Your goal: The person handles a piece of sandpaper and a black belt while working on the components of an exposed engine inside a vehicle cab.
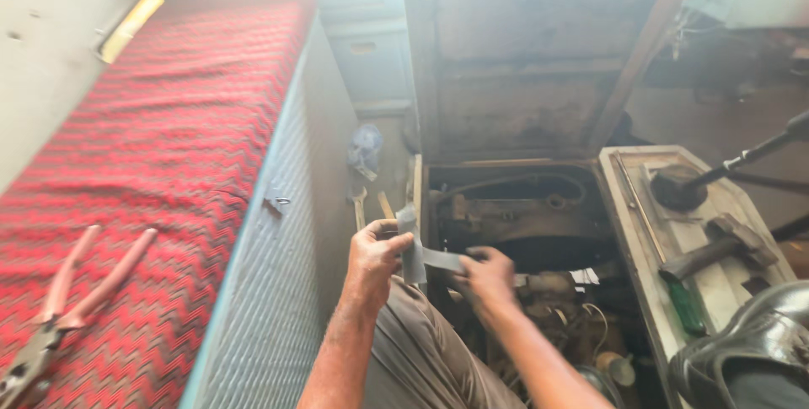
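Observation:
A grey strip of tape or cloth [419, 254] is stretched between both hands at the middle of the view. My left hand [375, 256] pinches its upright end between thumb and fingers. My right hand [489, 278] grips the other end, lower and to the right. Both hands hover over an open engine bay [514, 207] with rusty metal parts and hoses. My knee in grey-brown trousers [421, 350] lies under the hands.
A red zigzag-patterned bunk [160, 165] fills the left, with pink-handled pliers [63, 308] lying on it. A hammer [716, 245] and a green-handled screwdriver [687, 308] rest on the grey console at right. A wrench [360, 207] stands by the bunk's side.

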